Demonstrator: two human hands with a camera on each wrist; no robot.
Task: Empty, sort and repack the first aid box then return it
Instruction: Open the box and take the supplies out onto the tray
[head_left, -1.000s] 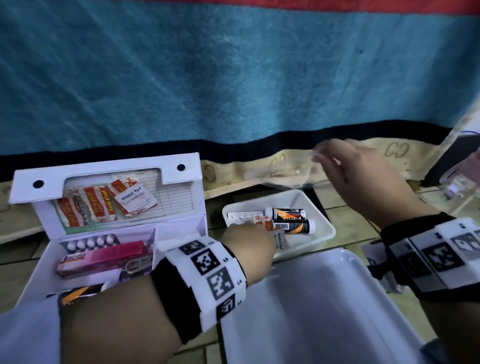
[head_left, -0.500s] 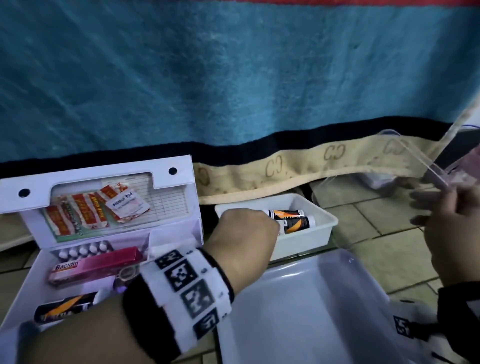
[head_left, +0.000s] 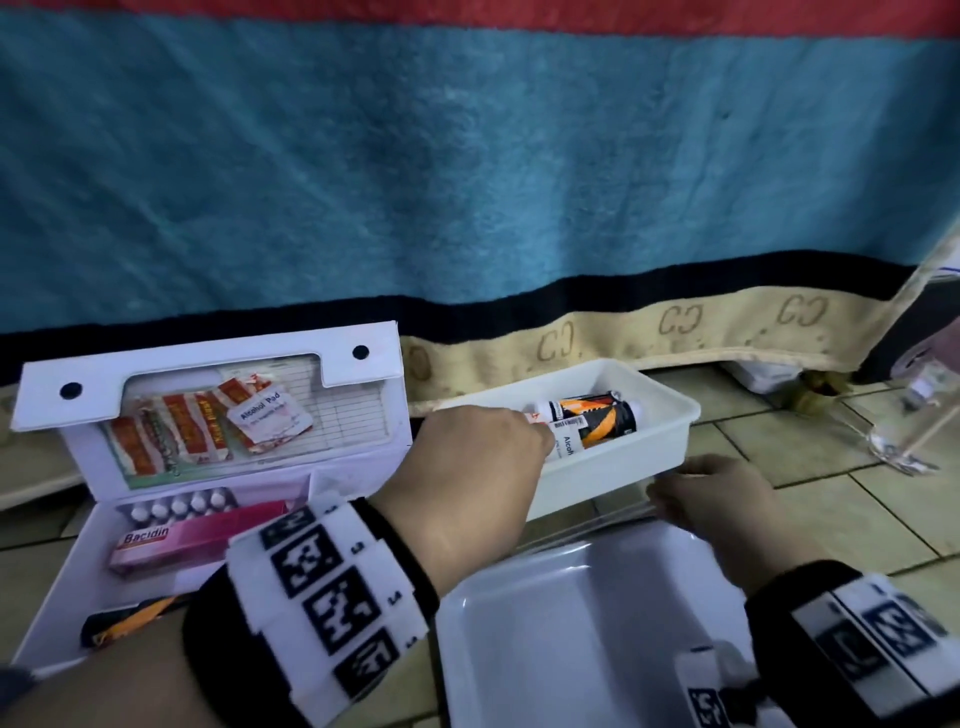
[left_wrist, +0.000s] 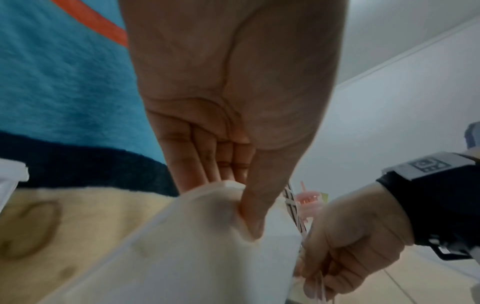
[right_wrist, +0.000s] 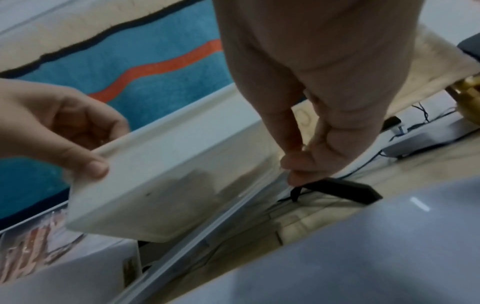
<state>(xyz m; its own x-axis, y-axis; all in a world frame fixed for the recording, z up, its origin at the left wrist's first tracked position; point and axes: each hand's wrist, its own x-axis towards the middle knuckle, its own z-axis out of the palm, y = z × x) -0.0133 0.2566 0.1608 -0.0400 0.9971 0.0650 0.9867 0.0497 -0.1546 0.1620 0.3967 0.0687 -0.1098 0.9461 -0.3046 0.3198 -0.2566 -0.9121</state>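
Note:
The white first aid box stands open at the left, with plasters, an alcohol pad, a blister pack and a pink Bacidin carton inside. To its right a small white tray holds orange-and-black tubes. My left hand grips the tray's near left corner, thumb outside, fingers inside. In the right wrist view the tray is tilted, with that corner raised. My right hand pinches the edge of a clear plastic lid just below the tray's front wall.
A large white tray lies in the foreground under my wrists. A teal, black and cream blanket hangs behind everything. A clear glass object stands at the right on the tiled floor. A flat black piece lies beside my right fingers.
My right hand has carried the clear lid from high at the right down to the small tray's front edge. My left hand has stayed on the tray's corner.

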